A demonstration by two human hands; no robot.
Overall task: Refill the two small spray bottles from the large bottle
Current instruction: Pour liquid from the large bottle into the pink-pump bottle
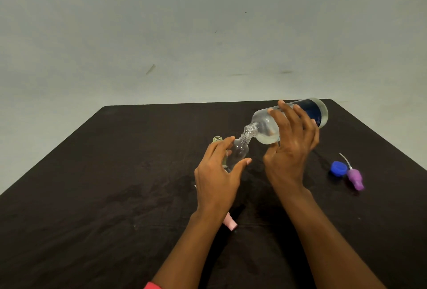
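Observation:
My right hand (292, 148) grips the large clear bottle (265, 130), which is tipped down to the left with its open mouth against the neck of a small clear bottle (239, 152). My left hand (218, 173) holds that small bottle, fingers and thumb curled round its body. A little clear liquid lies in the large bottle's lower shoulder. Behind my left hand stands a second small bottle (217, 139), greenish and open-topped, mostly hidden.
On the dark table (115, 173), a blue cap (338, 168) and a purple spray head (354, 176) with its tube lie to the right. A pink spray head (231, 223) lies under my left wrist. The table's far edge runs just behind the bottles.

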